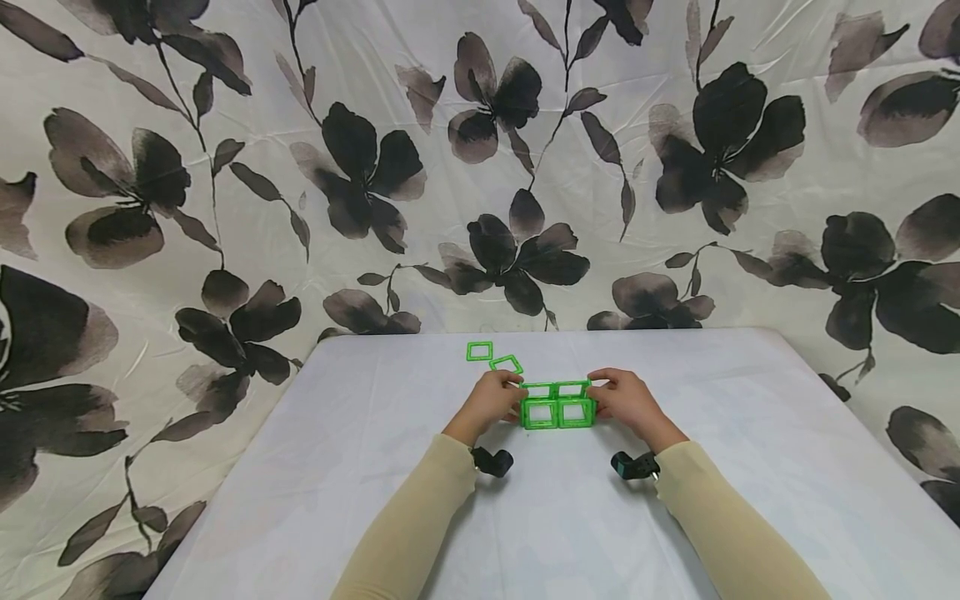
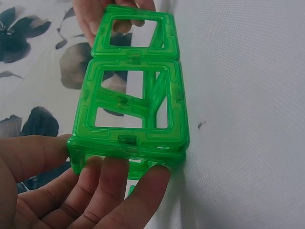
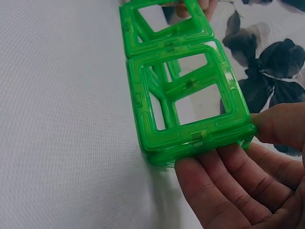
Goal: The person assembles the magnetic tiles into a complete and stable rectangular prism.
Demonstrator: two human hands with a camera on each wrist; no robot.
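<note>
A green see-through block, built of square magnetic tile frames, stands on the white table between my two hands. Two squares side by side form its front. My left hand grips its left end; in the left wrist view the thumb meets the upper edge and the other fingertips lie against the end tile. At the opposite end my right hand holds on likewise, its thumb by the edge and its fingers against the end tile. Parts of the far side are hidden.
Two loose green square tiles lie behind the left hand: one tile farther back, the other tile near the fingers. A white cloth covers the table. Beyond its back edge hangs a floral cloth. Small black cameras sit on both wrists.
</note>
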